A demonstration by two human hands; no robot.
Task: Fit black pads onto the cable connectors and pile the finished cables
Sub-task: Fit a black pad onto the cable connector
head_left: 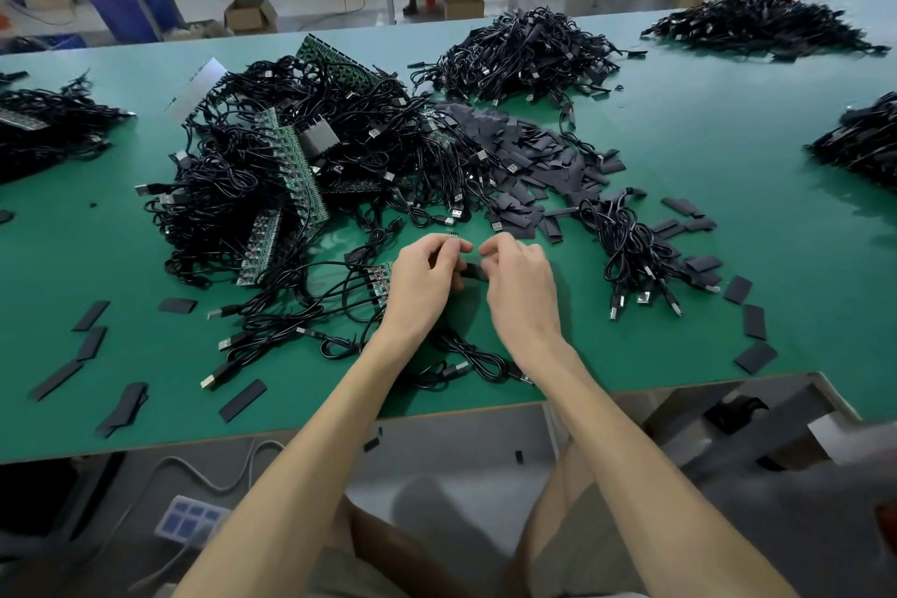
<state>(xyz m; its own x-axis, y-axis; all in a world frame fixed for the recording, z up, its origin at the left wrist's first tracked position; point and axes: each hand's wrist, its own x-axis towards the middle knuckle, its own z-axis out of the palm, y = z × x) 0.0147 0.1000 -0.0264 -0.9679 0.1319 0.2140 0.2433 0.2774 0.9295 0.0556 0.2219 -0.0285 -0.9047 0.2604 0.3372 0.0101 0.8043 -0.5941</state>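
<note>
Left hand (pixel 427 274) is pinching a cable connector (pixel 454 235) just above the near surface (pixel 679 345), long axis running away from the person and tip pointing at the far side. The right hand (pixel 520 279) is curling beside a black pad (pixel 473 271) between the two; whether it is gripping that pad cannot be told. Judging by the big cable tangle (pixel 272 170) and heap of loose pads (pixel 529 151) against the small bundle (pixel 631 257) at right, most work is probably remaining.

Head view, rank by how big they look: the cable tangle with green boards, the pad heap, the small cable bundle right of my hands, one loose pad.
Largest to smallest:
cable tangle
pad heap
cable bundle
loose pad
The bundle lies nearer, yet looks smaller.
</note>
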